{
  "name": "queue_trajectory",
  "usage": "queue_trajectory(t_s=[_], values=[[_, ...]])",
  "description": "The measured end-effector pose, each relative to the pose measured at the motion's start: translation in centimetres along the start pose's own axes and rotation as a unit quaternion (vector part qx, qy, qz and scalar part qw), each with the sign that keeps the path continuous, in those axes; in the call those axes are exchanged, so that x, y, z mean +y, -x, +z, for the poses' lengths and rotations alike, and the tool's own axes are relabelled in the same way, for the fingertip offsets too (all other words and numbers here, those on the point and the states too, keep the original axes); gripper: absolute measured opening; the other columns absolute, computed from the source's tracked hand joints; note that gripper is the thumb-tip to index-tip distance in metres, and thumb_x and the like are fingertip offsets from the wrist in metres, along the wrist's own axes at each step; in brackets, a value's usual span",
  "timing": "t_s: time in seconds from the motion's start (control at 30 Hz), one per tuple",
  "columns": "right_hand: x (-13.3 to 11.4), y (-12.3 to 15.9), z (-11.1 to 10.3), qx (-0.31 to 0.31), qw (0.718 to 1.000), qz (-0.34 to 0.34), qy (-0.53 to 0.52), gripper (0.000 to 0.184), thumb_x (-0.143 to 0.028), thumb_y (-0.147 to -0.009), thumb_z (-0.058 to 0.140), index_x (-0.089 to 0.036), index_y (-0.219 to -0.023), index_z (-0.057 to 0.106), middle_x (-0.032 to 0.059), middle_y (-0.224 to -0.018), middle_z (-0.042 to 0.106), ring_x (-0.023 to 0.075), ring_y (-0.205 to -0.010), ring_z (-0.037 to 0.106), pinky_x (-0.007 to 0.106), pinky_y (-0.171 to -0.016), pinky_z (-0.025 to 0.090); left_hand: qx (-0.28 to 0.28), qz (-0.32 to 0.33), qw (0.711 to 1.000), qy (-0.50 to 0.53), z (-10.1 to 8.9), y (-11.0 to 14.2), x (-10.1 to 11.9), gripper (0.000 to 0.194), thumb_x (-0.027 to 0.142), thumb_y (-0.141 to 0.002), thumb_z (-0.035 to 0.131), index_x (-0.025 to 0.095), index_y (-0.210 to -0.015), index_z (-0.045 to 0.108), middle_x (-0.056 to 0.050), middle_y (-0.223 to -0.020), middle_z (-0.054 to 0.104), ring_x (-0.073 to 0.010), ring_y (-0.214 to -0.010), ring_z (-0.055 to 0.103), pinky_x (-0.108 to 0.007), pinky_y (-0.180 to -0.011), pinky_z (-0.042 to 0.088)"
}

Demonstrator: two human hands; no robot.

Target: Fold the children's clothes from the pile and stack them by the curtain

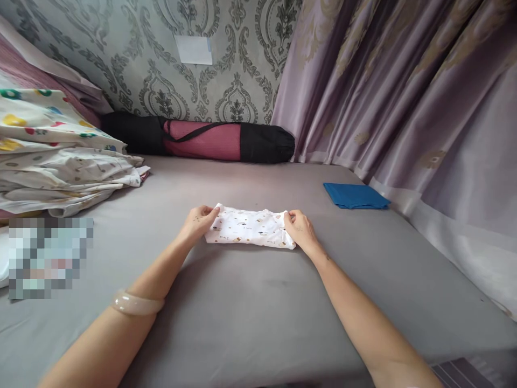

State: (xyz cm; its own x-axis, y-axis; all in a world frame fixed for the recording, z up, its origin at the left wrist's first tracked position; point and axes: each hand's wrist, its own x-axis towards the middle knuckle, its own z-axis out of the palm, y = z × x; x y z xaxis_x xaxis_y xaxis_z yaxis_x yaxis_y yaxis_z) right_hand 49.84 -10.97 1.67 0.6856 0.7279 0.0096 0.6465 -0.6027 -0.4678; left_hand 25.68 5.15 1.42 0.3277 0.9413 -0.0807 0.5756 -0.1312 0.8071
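Cloth [250, 228], white with small brown and black printed motifs, is folded into a wide, low rectangle and located near the centre of the gray sheet [258, 312], directly between our two hands. We cannot tell whether its whole underside rests on the sheet.

Left hand [202, 220]: clamped on the far left corner of the cloth. We hold the thumb on the upper face; the fingers are curled and partly hidden. A pale, glossy bangle [137, 303] encircles the left forearm.

Right hand [299, 226]: clamped on the far right corner. We press the thumb against the printed face, with the other fingers bent behind the edge. Both arms extend forward from the near side, and the hands are set apart by the width of the cloth.

Surroundings: to the right and farther back, we find a blue folded fabric [355, 196] lying flat on the sheet, well apart from the right hand. Along the patterned wallpaper [238, 102] lies a long black and dark pink bag [218, 146] with a black strap. A white paper [194, 49] is on the wall above it. At left, we note a pile of printed fabrics [60, 167]; nearer to us is a pixelated item [48, 258], not identifiable. Lilac curtains [335, 81] with gold motifs hang at right.
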Motion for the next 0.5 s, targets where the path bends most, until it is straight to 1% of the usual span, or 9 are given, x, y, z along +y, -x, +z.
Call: queue_trajectory(t_s=[0.07, 0.1, 0.2, 0.37, 0.43, 0.5], values=[[0.0, 0.4, 0.0, 0.004, 1.000, -0.008, -0.002, 0.034, -0.031, -0.094, 0.039, -0.017, -0.119, 0.058, 0.0100, -0.103, 0.072, 0.0253, -0.102, 0.065, 0.030, -0.081, 0.044, -0.012, 0.018, 1.000, 0.014, 0.0, 0.4, -0.3, 0.039, 0.049, -0.079, 0.052, 0.015, -0.093, 0.064, -0.009, -0.091, 0.071, -0.0226, -0.083, 0.064, -0.027, -0.067, 0.046], [-0.1, 0.7, 0.1, 0.008, 1.000, -0.011, 0.003, 0.034, -0.028, -0.094, 0.038, -0.017, -0.121, 0.056, 0.0099, -0.105, 0.071, 0.0254, -0.103, 0.064, 0.031, -0.081, 0.044, -0.012, 0.027, 1.000, 0.000, 0.1, 0.6, -0.4, 0.035, 0.044, -0.081, 0.050, 0.015, -0.094, 0.063, -0.008, -0.091, 0.071, -0.0220, -0.084, 0.064, -0.027, -0.068, 0.046], [-0.6, 1.4, 0.3, 0.022, 0.999, -0.018, 0.032, 0.035, -0.024, -0.096, 0.035, -0.018, -0.126, 0.052, 0.0113, -0.111, 0.070, 0.0259, -0.102, 0.065, 0.032, -0.081, 0.044, 0.003, 0.053, 0.994, -0.096, 0.4, 0.9, -0.4, 0.026, 0.033, -0.086, 0.044, 0.018, -0.097, 0.061, -0.008, -0.092, 0.070, -0.0222, -0.087, 0.063, -0.028, -0.072, 0.046], [-0.9, 1.7, 0.6, 0.024, 0.994, -0.015, 0.103, 0.031, -0.024, -0.098, 0.033, -0.016, -0.121, 0.053, 0.0152, -0.115, 0.066, 0.0270, -0.102, 0.065, 0.033, -0.079, 0.045, 0.009, 0.099, 0.971, -0.217, 0.8, 1.3, -0.4, 0.028, 0.030, -0.094, 0.036, 0.018, -0.111, 0.053, -0.014, -0.100, 0.068, -0.0275, -0.093, 0.064, -0.034, -0.074, 0.046], [-0.7, 1.4, 0.5, 0.018, 0.992, -0.013, 0.124, 0.030, -0.025, -0.098, 0.034, -0.016, -0.117, 0.056, 0.0157, -0.114, 0.066, 0.0277, -0.103, 0.064, 0.034, -0.079, 0.046, 0.010, 0.104, 0.963, -0.249, 0.7, 1.3, -0.6, 0.029, 0.030, -0.095, 0.036, 0.016, -0.116, 0.050, -0.017, -0.103, 0.067, -0.0295, -0.094, 0.064, -0.036, -0.075, 0.047], [-0.5, 1.2, 0.1, 0.004, 0.990, -0.017, 0.137, 0.030, -0.027, -0.099, 0.034, -0.016, -0.114, 0.058, 0.0154, -0.112, 0.067, 0.0276, -0.104, 0.064, 0.034, -0.081, 0.046, 0.020, 0.108, 0.959, -0.262, 0.5, 1.4, -0.7, 0.029, 0.030, -0.095, 0.039, 0.014, -0.117, 0.049, -0.017, -0.101, 0.067, -0.0291, -0.094, 0.064, -0.037, -0.076, 0.047]])
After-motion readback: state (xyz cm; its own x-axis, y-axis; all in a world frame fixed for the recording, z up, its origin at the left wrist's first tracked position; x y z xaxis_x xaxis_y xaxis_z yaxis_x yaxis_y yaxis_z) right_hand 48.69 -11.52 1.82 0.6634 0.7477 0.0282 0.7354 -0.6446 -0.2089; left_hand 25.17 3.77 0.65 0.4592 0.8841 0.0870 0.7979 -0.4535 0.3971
